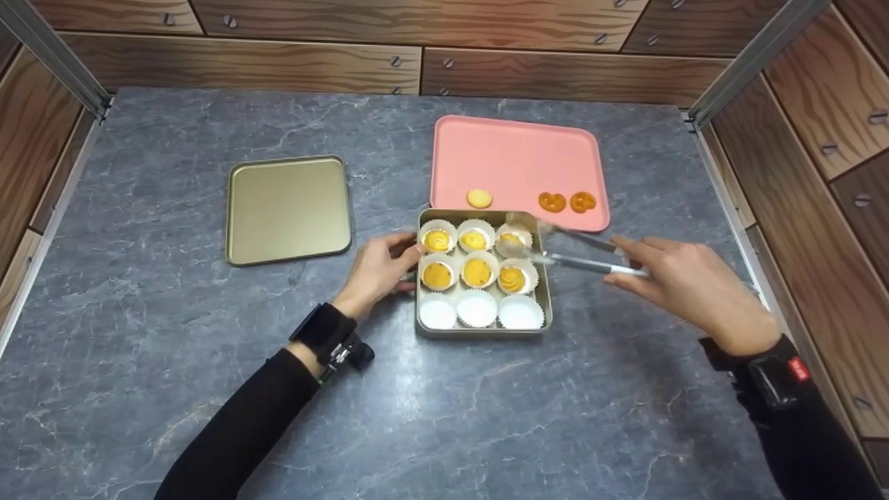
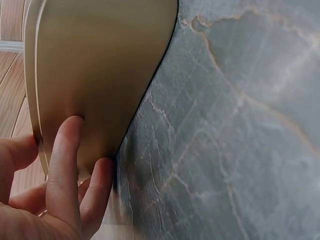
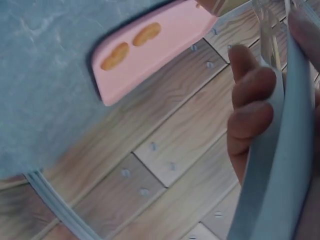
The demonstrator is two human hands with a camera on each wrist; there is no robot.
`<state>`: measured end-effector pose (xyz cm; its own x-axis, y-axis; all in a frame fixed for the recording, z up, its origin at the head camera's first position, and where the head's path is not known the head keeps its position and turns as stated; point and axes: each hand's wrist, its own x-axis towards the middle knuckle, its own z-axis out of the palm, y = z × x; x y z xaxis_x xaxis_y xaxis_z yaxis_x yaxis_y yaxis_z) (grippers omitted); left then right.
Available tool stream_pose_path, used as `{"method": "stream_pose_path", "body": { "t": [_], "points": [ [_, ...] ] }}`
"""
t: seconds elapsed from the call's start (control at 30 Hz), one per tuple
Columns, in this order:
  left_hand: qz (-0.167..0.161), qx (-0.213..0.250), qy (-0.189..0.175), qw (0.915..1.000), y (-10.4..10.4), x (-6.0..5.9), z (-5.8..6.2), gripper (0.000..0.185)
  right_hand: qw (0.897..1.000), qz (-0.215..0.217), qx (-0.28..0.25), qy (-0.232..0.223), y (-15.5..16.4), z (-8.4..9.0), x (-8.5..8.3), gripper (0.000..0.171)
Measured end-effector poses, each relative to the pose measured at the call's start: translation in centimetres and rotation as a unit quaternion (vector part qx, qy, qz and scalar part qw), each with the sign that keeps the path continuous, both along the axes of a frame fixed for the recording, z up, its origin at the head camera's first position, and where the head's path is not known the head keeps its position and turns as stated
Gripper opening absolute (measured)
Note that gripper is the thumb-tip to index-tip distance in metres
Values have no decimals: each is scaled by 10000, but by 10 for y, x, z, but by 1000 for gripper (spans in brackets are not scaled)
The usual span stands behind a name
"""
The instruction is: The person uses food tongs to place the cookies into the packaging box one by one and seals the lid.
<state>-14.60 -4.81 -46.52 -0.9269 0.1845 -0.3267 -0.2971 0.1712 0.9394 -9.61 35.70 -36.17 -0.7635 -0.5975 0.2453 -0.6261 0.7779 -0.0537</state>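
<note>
Nine white paper cups (image 1: pixel 477 310) sit in a gold tin (image 1: pixel 484 335) at the middle of the frame, in three rows of three. Yellow cookies (image 1: pixel 437 276) show in the top two rows, and the bottom row shows white paper. The left hand (image 1: pixel 380 269) presses its fingers on the left side of the tin, with the thumb at the rim. The right hand (image 1: pixel 680 278), right of the middle, grips long tongs (image 1: pixel 583 264). The tips of the tongs are over the top right cup, but they are too blurry to tell if they touch the cookie there. Just above the tin is a pink tray (image 1: pixel 517 156). Near its bottom edge lie one round, pale cookie (image 1: pixel 479 198) and, farther right, two brown pretzel shapes (image 1: pixel 552 202). A flat gold lid (image 1: pixel 288 212) lies left of the middle, apart from the tin. All of this is on a grey desk (image 1: pixel 139 347). Wood boards (image 1: pixel 309 66) run along the top of the frame.
</note>
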Motion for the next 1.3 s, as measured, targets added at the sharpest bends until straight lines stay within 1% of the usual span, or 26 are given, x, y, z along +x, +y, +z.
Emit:
{"method": "stream_pose_path", "body": {
  "t": [0.1, 0.27, 0.4, 0.5, 0.57, 0.67, 0.9, 1.17, 1.3],
  "points": [
    [11, 31, -4, 10000, 0, 0, -1, 52, 9993, -254, -261, -28, 3, -6, -6, 54],
    [-1, 83, -29, 10000, 1, 1, -2, 52, 9962, -692, -532, -28, 8, -16, -18, 51],
    [9, 62, 17, 10000, 2, 1, -1, 51, 9929, -1043, -569, 71, 15, -24, -27, 45],
    [30, 26, 59, 10000, 1, 2, -1, 50, 9902, -1290, -529, -17, 20, -31, -31, 33],
    [27, -4, 87, 10000, 1, 2, -1, 50, 9888, -1401, -507, -109, 24, -35, -32, 29],
    [17, -28, 83, 10000, 1, 2, -1, 51, 9870, -1526, -460, -201, 30, -41, -34, 27],
    [28, -31, -42, 10000, 0, 2, -2, 52, 9831, -1797, -290, -193, 41, -51, -31, 27],
    [17, -51, 30, 10000, 0, 0, -2, 51, 9823, -1834, -294, -241, 48, -57, -32, 27],
    [15, -69, 37, 10000, 1, 0, -1, 51, 9810, -1876, -316, -377, 47, -61, -36, 28]
  ]
}}
